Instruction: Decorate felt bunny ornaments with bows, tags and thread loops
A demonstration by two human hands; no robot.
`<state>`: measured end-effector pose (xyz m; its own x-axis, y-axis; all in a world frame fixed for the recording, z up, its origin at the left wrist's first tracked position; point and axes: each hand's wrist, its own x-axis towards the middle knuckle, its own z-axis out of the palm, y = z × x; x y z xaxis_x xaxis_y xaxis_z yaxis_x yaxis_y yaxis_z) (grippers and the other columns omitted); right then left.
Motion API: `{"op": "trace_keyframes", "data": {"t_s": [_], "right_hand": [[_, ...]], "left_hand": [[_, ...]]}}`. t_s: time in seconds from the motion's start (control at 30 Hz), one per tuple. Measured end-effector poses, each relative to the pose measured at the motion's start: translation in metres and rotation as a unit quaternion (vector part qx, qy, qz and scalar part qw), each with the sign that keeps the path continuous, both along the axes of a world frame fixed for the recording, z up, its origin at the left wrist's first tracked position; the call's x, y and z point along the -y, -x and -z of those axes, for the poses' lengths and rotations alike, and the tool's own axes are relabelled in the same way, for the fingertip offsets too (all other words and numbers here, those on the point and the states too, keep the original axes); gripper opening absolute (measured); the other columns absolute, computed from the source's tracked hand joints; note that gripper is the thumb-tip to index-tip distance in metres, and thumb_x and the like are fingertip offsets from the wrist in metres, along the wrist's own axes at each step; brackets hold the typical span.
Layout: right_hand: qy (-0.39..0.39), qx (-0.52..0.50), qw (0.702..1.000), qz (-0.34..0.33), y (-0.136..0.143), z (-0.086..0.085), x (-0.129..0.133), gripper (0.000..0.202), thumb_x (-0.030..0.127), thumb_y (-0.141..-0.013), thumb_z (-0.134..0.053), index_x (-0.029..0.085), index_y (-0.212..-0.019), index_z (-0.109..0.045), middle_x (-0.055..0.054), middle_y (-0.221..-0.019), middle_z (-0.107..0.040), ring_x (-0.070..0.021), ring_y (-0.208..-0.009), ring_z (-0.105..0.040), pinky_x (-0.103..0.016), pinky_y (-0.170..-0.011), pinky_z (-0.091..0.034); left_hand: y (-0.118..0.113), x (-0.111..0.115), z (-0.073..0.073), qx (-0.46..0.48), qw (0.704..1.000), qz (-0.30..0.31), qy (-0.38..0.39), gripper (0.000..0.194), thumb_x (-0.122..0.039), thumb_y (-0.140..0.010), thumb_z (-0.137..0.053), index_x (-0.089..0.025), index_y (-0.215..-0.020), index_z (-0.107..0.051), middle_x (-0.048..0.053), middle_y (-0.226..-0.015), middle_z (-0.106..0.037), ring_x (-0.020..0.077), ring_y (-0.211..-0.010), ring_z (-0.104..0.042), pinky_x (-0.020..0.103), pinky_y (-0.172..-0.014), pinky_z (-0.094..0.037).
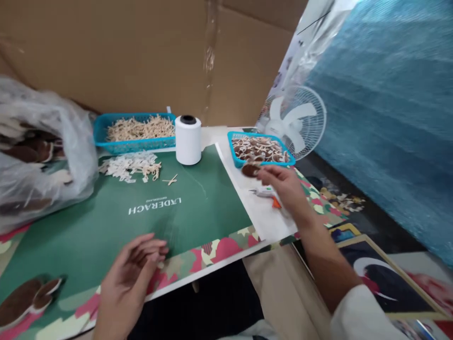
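My right hand [283,186], at the right of the table, pinches a small brown oval piece [250,170] between thumb and fingers. The piece hangs just in front of a blue basket [231,151] full of similar brown pieces with pale cord loops. Below that hand lies a small white tool [264,191] with an orange part. My left hand [132,271] is half curled over the table's front edge, with its thumb apart from the fingers and nothing visible in it. Brown fuzzy pieces with pale edges [21,302] lie at the near left.
On the green sheet [198,212] sit a white thread cone [188,141], a pile of white tags with loops [129,165] and a few loose loops [171,180]. Behind is a blue basket [101,132] of beige loops. A plastic bag [81,156] stands left, a fan [292,120] right.
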<state>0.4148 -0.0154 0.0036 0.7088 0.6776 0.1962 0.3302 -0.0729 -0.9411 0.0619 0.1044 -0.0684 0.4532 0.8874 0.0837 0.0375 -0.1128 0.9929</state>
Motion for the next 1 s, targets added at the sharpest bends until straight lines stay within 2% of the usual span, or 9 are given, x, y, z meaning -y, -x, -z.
{"op": "trace_keyframes", "data": {"t_s": [0.07,0.2,0.33,0.47,0.67,0.77,0.83,0.9,1.0], "right_hand": [[0.037,0.085,0.993,0.077,-0.050,-0.016,-0.005,0.033,0.049,-0.083,-0.072,0.017,-0.085,-0.077,-0.004,-0.078,-0.074,-0.0140,-0.065,-0.059,-0.029,-0.065,-0.048],[0.163,0.162,0.969,0.087,-0.109,-0.026,-0.038,0.045,0.049,-0.092,-0.055,0.011,-0.077,-0.074,-0.001,-0.059,-0.063,-0.0087,-0.053,-0.049,-0.029,-0.058,-0.038],[0.253,0.205,0.944,0.045,-0.116,-0.012,-0.072,0.044,0.042,-0.091,-0.063,0.013,-0.059,-0.069,0.000,-0.046,-0.052,-0.0103,-0.053,-0.046,-0.032,-0.059,-0.035],[0.300,0.256,0.918,0.047,-0.111,-0.006,-0.079,0.043,0.040,-0.091,-0.066,0.021,-0.053,-0.060,-0.002,-0.048,-0.051,-0.0173,-0.057,-0.049,-0.034,-0.061,-0.035],[0.279,0.317,0.903,0.078,-0.064,-0.021,-0.061,0.024,0.034,-0.092,-0.063,0.022,-0.071,-0.061,-0.007,-0.073,-0.068,-0.0225,-0.074,-0.058,-0.033,-0.068,-0.037],[0.217,0.312,0.922,-0.072,-0.013,-0.024,-0.042,0.031,0.045,-0.097,-0.058,0.022,-0.076,-0.063,-0.002,-0.069,-0.066,-0.0183,-0.065,-0.056,-0.032,-0.064,-0.037],[0.211,0.288,0.920,-0.164,0.018,-0.020,-0.027,0.038,0.050,-0.100,-0.055,0.023,-0.075,-0.064,-0.001,-0.069,-0.067,-0.0176,-0.064,-0.057,-0.032,-0.064,-0.037],[0.222,0.278,0.915,-0.189,0.039,-0.011,-0.014,0.038,0.051,-0.101,-0.054,0.024,-0.077,-0.066,0.000,-0.072,-0.069,-0.0186,-0.066,-0.059,-0.033,-0.064,-0.037],[0.224,0.264,0.922,-0.174,0.057,0.010,-0.005,0.036,0.050,-0.102,-0.052,0.024,-0.083,-0.068,-0.002,-0.077,-0.070,-0.0214,-0.071,-0.062,-0.034,-0.067,-0.039]], "left_hand": [[0.006,-0.002,0.003,-0.035,0.999,-0.015,-0.018,0.027,-0.046,-0.090,-0.076,-0.028,-0.110,-0.071,0.003,-0.102,-0.079,0.0211,-0.088,-0.077,0.029,-0.079,-0.067],[0.006,-0.006,0.012,-0.090,0.993,-0.006,-0.076,0.030,-0.051,-0.088,-0.075,-0.027,-0.106,-0.073,0.003,-0.104,-0.080,0.0229,-0.090,-0.078,0.030,-0.081,-0.067],[0.004,-0.011,0.025,-0.133,0.983,0.008,-0.129,0.036,-0.055,-0.090,-0.070,-0.024,-0.108,-0.074,0.006,-0.106,-0.081,0.0228,-0.092,-0.079,0.029,-0.083,-0.067],[0.009,-0.008,0.034,-0.134,0.980,-0.013,-0.147,0.034,-0.052,-0.093,-0.068,-0.023,-0.109,-0.073,0.006,-0.105,-0.080,0.0219,-0.091,-0.079,0.030,-0.086,-0.065],[0.007,0.000,0.025,-0.128,0.976,-0.003,-0.178,0.025,-0.044,-0.096,-0.066,-0.024,-0.109,-0.072,0.006,-0.108,-0.075,0.0209,-0.096,-0.074,0.032,-0.087,-0.061],[0.019,-0.009,0.010,-0.169,0.964,-0.067,-0.195,0.028,-0.046,-0.098,-0.060,-0.023,-0.110,-0.070,0.010,-0.117,-0.072,0.0265,-0.105,-0.070,0.042,-0.093,-0.060],[0.037,-0.020,0.003,-0.263,0.914,-0.184,-0.247,0.032,-0.048,-0.098,-0.058,-0.022,-0.112,-0.069,0.015,-0.127,-0.067,0.0361,-0.121,-0.064,0.058,-0.104,-0.053],[0.060,-0.028,0.002,-0.366,0.837,-0.293,-0.281,0.036,-0.047,-0.095,-0.060,-0.019,-0.117,-0.068,0.021,-0.140,-0.058,0.0474,-0.135,-0.051,0.074,-0.111,-0.041],[0.082,-0.029,0.009,-0.435,0.794,-0.330,-0.267,0.042,-0.044,-0.095,-0.058,-0.014,-0.123,-0.064,0.027,-0.137,-0.056,0.0536,-0.135,-0.050,0.079,-0.107,-0.041]]}}
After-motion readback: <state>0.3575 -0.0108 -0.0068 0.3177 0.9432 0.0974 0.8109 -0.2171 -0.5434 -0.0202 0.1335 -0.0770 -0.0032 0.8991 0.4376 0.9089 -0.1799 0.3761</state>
